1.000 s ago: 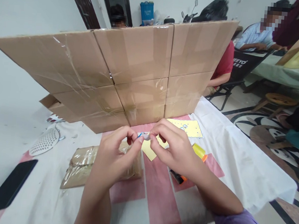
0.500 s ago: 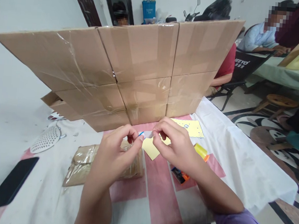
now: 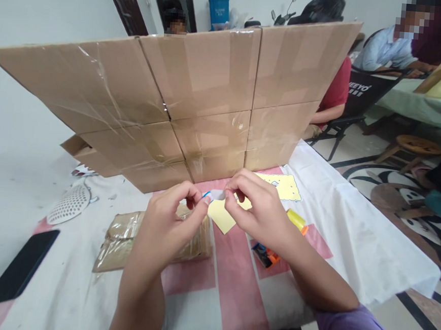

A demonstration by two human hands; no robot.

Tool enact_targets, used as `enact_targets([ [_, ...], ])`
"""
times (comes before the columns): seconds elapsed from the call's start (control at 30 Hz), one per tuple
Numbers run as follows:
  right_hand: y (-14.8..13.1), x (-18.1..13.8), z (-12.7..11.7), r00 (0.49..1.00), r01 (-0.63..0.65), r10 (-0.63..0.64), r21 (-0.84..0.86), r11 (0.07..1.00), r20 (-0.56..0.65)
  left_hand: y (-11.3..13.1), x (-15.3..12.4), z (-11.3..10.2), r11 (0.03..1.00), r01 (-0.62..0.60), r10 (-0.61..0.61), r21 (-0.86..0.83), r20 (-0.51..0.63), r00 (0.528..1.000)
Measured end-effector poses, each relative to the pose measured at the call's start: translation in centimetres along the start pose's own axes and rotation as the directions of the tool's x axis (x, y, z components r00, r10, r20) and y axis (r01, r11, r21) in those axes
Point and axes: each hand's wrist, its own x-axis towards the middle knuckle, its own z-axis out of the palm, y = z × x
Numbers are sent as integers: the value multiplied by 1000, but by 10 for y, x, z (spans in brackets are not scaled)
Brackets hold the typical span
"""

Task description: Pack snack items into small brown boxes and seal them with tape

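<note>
My left hand (image 3: 176, 217) and my right hand (image 3: 257, 206) pinch opposite ends of a small white paper piece (image 3: 217, 194) with a blue edge on its left. Its exact kind is too small to make out. Under it on the cloth lies a plain yellow paper (image 3: 223, 221), partly covered by my right hand. A yellow card with small blue marks (image 3: 289, 187) lies beyond my right fingers. Below my left hand is a flat brown package wrapped in clear tape (image 3: 117, 241), half hidden by the forearm.
Taped cardboard panels (image 3: 211, 93) stand across the table's far side. A black phone (image 3: 21, 266) and a white perforated object (image 3: 70, 205) lie at left. Near my right wrist are a yellow tube (image 3: 296, 219) and a black-orange packet (image 3: 265, 255). Other people sit beyond.
Both hands stay almost in place, still pinching the white piece. Slightly more of it shows between the fingers, and the view has shifted a little.
</note>
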Motion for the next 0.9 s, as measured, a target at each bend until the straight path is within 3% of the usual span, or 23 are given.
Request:
enact_targets([
  [0.9, 0, 2, -12, 994, -99, 101, -34, 994, 48, -1, 0, 8, 999, 42, -42, 13, 30, 999],
])
